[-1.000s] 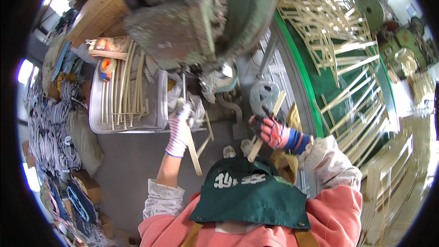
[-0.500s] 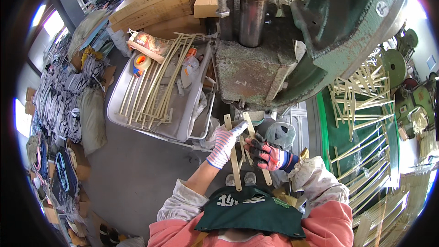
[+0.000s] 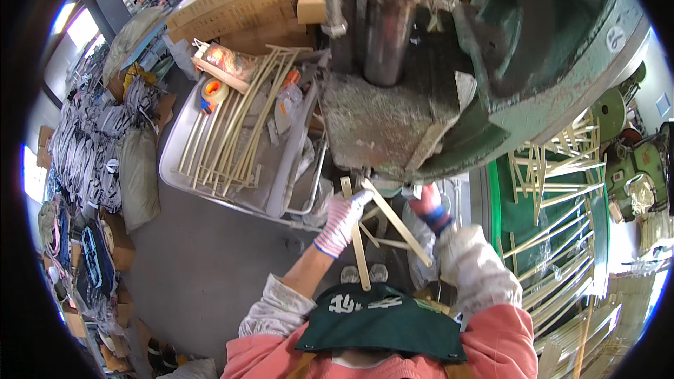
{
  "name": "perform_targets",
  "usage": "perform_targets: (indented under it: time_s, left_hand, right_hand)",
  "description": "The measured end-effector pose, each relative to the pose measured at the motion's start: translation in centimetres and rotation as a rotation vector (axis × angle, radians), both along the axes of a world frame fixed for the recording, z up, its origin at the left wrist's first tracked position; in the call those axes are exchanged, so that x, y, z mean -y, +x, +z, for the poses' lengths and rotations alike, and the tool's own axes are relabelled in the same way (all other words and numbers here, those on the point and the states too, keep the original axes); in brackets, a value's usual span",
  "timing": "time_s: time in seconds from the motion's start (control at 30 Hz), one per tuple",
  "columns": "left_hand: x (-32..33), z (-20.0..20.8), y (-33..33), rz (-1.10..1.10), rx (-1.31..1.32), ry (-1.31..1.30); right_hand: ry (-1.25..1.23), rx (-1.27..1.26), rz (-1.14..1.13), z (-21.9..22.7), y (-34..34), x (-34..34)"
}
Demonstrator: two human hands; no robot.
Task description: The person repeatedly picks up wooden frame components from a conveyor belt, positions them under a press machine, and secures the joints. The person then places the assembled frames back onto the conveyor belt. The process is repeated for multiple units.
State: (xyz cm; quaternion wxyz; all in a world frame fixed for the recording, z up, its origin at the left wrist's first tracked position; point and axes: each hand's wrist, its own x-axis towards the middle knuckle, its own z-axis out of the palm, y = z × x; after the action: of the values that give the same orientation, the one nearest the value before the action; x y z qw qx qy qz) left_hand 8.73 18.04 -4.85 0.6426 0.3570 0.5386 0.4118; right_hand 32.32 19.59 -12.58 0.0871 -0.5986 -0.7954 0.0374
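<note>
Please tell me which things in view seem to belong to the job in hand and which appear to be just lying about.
Seemingly in the job:
- two slats, at the left hand
- machine above; right hand near its underside, hold unclear

Apparently lying about:
- tape
- packet
- cartons

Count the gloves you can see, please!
2: a striped glove on the left hand, and a pink and blue glove on the right hand. Others could be hidden among the piled cloth.
</note>
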Motion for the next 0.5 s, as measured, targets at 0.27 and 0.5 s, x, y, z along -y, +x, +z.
perform_targets:
  time_s: [0.27, 0.5]
  left_hand:
    - [-0.3, -0.4, -0.8, -0.019, -0.065, -0.038]
    - [2.8, -0.7, -2.1, 0.012, 0.087, -0.007]
  right_hand:
    - [-0.286, -0.029, -0.418, -9.0, 2.3, -2.3]
    - [-0.308, -0.052, -0.460, -10.0, 2.4, -2.5]
